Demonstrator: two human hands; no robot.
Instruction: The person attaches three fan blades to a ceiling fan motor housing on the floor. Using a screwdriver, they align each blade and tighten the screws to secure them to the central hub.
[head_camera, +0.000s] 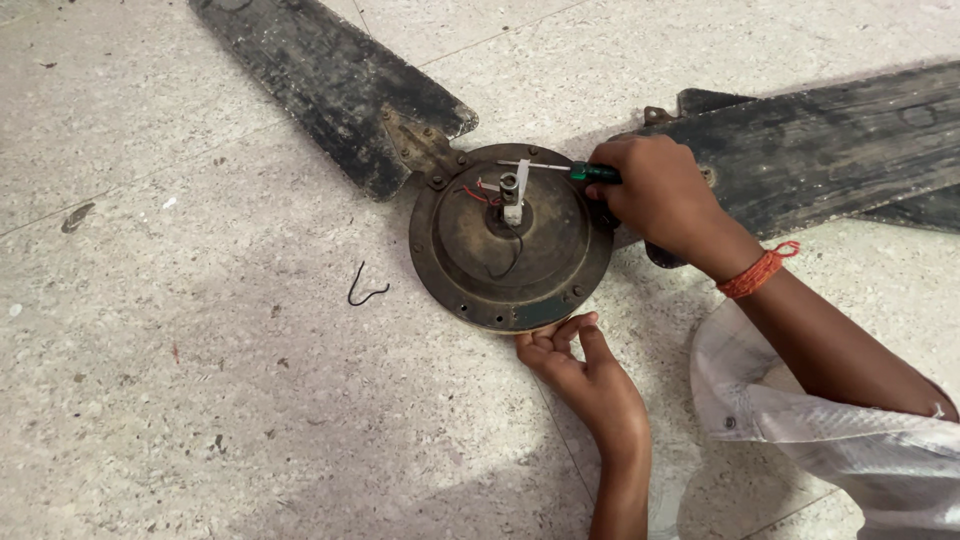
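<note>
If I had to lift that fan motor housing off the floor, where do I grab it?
Grip the fan motor housing at its bare rim, from the lower left. That edge is free: the blades bolt on at the top, the left hand steadies the near rim, and the right hand holds a screwdriver across the top.

The light is soft daylight, quite bright at the top and the right of the floor (150, 420). A wide, dull shadow covers the middle and lower left part. There is no strong glare. The picture is mostly sharp; the white sleeve (830, 440) at the lower right looks slightly blurred.
</note>
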